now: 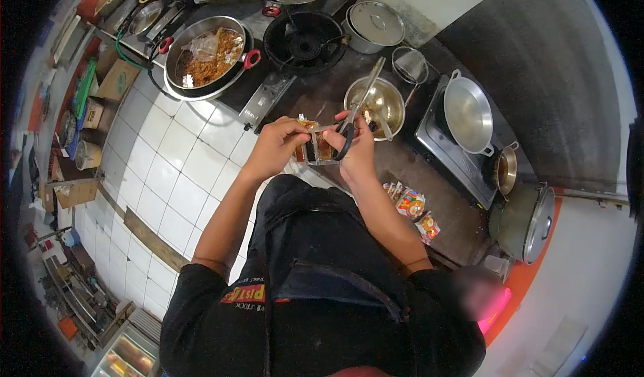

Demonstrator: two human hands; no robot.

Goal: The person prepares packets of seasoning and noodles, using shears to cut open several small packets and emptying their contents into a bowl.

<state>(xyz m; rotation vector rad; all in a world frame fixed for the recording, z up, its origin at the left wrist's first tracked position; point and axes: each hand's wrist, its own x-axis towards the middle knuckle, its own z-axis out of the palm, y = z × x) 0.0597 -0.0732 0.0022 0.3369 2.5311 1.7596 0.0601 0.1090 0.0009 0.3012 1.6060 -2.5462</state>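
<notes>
My left hand (276,148) pinches one side of a clear seasoning sachet (311,151), whose sections hold dark and orange-brown contents. My right hand (361,150) grips black-handled scissors (371,79), their metal blades pointing up and away from me. The thumb of that same hand touches the sachet's right side. Just beyond, a steel bowl (350,95) on the dark counter holds a spoon (386,125) and a little dark content. The scissor blades pass over this bowl. Several colourful printed food packets (411,204) lie beside my right forearm.
A red-handled pan (214,70) of brown crumbly food with a plastic bag stands at the upper left. Beside it is a black gas burner (304,48). To the right, an aluminium wok (468,115) sits on a stove (437,148), near a large lidded pot (518,223).
</notes>
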